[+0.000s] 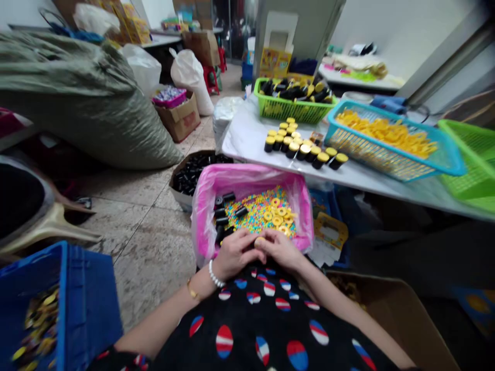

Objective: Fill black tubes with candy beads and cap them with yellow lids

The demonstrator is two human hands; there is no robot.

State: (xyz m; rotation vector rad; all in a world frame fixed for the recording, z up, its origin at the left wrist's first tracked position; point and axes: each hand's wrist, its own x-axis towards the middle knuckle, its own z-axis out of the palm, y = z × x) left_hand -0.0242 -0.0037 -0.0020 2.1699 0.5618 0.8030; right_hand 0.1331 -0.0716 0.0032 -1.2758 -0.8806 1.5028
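My left hand (238, 251) and my right hand (281, 250) meet in front of my body, at the near edge of a pink basket (253, 171) lined with clear plastic. Pinched between their fingers is a small round yellow cap (260, 240); whatever is below it is hidden by the fingers. Inside the basket lie many tiny coloured beads (251, 208), several black cylinders (242, 212) at the left and yellow rings (277, 220) at the right.
Yellow-capped black cylinders (293, 149) stand on the white table (247, 136). Behind them are a green basket (296, 108) and a blue basket (394, 154) of yellow pieces. A box of black cylinders (180, 193) sits left; a blue crate (88, 293) is nearer.
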